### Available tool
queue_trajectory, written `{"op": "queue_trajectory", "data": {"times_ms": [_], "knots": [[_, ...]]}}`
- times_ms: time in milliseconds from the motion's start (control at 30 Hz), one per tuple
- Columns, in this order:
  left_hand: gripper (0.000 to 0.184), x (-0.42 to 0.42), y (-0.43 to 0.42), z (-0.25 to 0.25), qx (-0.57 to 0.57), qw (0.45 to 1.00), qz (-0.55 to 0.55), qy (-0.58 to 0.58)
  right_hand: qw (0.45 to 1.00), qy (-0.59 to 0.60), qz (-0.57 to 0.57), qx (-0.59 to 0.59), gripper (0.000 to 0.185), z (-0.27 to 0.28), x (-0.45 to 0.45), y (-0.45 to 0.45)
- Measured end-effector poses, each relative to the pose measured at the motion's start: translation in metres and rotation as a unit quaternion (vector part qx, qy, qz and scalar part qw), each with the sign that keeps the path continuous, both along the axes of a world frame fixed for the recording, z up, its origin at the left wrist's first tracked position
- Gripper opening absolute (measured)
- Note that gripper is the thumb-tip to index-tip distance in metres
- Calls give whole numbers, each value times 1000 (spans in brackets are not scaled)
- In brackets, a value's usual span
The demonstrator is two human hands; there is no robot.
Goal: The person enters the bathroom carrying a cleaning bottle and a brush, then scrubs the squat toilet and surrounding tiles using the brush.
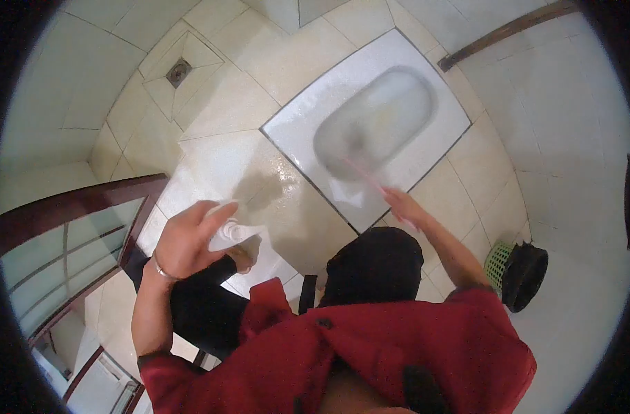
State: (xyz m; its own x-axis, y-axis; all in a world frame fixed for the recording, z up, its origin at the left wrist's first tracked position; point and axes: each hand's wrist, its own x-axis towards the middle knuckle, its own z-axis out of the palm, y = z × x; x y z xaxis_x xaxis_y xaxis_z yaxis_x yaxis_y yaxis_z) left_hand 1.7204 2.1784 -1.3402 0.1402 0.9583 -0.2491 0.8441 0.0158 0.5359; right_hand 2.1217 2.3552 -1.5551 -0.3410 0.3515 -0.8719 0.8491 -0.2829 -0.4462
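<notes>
My left hand [185, 238] is wrapped round a white plastic bottle [226, 233] with a nozzle-like top, held above the floor beside my knee. My right hand [402, 207] grips the thin pink handle of a toilet brush [364, 174]. The handle slants down into the bowl of a white squat toilet [297, 127] set in the floor. At the lower end of the handle a dark, blurred patch shows in the bowl; the brush head itself is not clear. The bowl looks wet and cloudy.
A floor drain [179, 72] lies at the upper left. On the left stands a brown-framed glass door [73, 241]. A green basket [497, 265] with a black bag [525, 276] sits by the right wall. A brown pipe or bar [508, 34] runs along that wall. The tiles look wet.
</notes>
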Motion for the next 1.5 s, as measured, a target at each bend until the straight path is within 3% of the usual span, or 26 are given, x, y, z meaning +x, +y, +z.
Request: {"op": "queue_trajectory", "data": {"times_ms": [33, 100, 133, 267, 300, 367, 400, 467, 533, 600, 667, 700, 733, 800, 833, 933, 1000, 1067, 1133, 1167, 1267, 1333, 1433, 1500], "knots": [[68, -4, -1, -2, -3, 1000, 7, -4, 1000, -2, 1, -1, 41, 4, 2, -18], [68, -10, 2, -3, -12, 1000, 5, 10, 978, 89, -27, 185, 38, 14, 9, -47], [67, -10, 3, 0, -20, 999, 2, 26, 979, 87, -25, 184, 38, 19, 0, -49], [65, 10, -7, 26, 14, 1000, -19, -7, 937, 9, 210, 277, 45, 35, -34, -30], [65, 16, -11, 32, 14, 1000, -20, -6, 923, 70, 154, 346, 45, 12, -19, -10], [63, 23, -15, 36, -7, 1000, 2, 2, 928, 74, 34, 362, 45, 10, -18, 40], [63, 25, -13, 34, -6, 1000, 1, 4, 950, 17, -27, 310, 44, 38, -28, 59], [63, 26, -4, 26, 5, 1000, -18, 9, 936, 9, -7, 351, 43, 29, -24, 46], [63, 27, -2, 21, -2, 1000, -6, 9, 882, 1, 302, 361, 42, 1, -2, 2], [63, 26, 0, 18, -10, 1000, 7, 9, 896, -1, 298, 330, 41, -9, 10, 18], [63, 25, 5, 21, -13, 1000, 6, 12, 872, 36, 84, 481, 41, -52, 30, 73], [63, 26, 10, 24, -10, 1000, 4, 13, 921, -5, 13, 389, 42, 19, 0, 94], [64, 28, 16, 28, -3, 1000, -2, 14, 920, -6, 10, 392, 42, 9, 8, 89], [64, 33, 22, 39, 8, 1000, -10, 15, 903, 9, 178, 390, 44, -14, 23, 69], [64, 38, 19, 43, -1, 1000, -9, 21, 903, 8, 176, 393, 44, -10, 29, 74], [64, 53, 15, 46, -19, 1000, 1, 12, 922, -59, 52, 380, 47, -1, 42, 86], [65, 59, 13, 38, -20, 1000, 2, 21, 902, 17, -37, 429, 53, -30, 64, 164], [66, 50, 15, 25, -17, 1000, -11, 24, 950, -39, -184, 249, 56, 46, 3, 179], [67, 33, 8, 15, -17, 999, -5, 29, 897, -70, 56, 433, 53, -55, -6, 163], [68, 21, 3, 11, -12, 999, -4, 31, 884, -25, 181, 430, 52, -39, -22, 131], [68, -15, -12, 5, -2, 1000, 2, 28, 876, 3, 122, 467, 52, -63, -32, 138], [69, -28, -17, 6, 2, 1000, 1, 22, 898, 18, -38, 439, 49, -43, -55, 164], [69, -30, -29, 4, 13, 1000, -4, 15, 903, -6, 49, 426, 45, -47, -109, 156], [69, -27, -40, -4, 24, 1000, -4, -6, 855, -3, 164, 492, 40, -87, -134, 92]]}}
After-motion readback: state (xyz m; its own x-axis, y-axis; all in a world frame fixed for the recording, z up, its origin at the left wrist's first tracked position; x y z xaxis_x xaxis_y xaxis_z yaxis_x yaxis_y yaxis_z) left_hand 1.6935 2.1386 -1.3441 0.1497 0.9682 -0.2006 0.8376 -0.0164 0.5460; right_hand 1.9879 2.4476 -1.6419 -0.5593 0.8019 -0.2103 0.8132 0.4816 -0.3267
